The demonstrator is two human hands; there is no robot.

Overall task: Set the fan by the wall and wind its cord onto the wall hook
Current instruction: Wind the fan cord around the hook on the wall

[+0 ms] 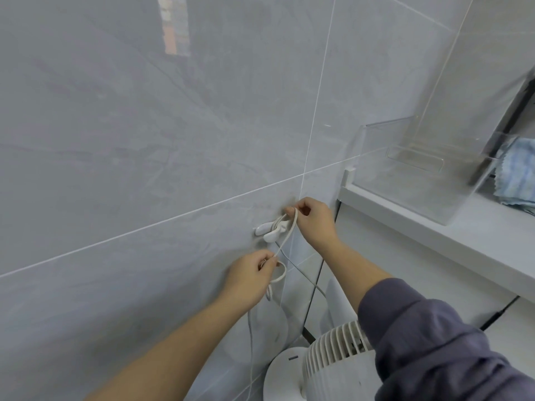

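**With fan parked, cord half-wound**

Since the white fan [333, 357] already stands just beside the wall [144, 140], step 1 looks done. Winding looks underway: approx. one turn of cord [290, 230] sits on the wall hook [270, 228], w/ slack hanging below.

Right hand [314, 219] pinches the cord just above the hook. Left hand [249, 277], fingers curled, pinches a loop beneath it.

Cord is thin, round and limp. Hook is glossy white plastic w/ rounded prongs. Wall is smooth grey marble-look tile. Fan grille is ribbed plastic.

White ledge shelf [477, 241] on the right has a clear acrylic box [419, 175] sitting on it, with a fuzzy blue cloth [518, 172] right beside it.
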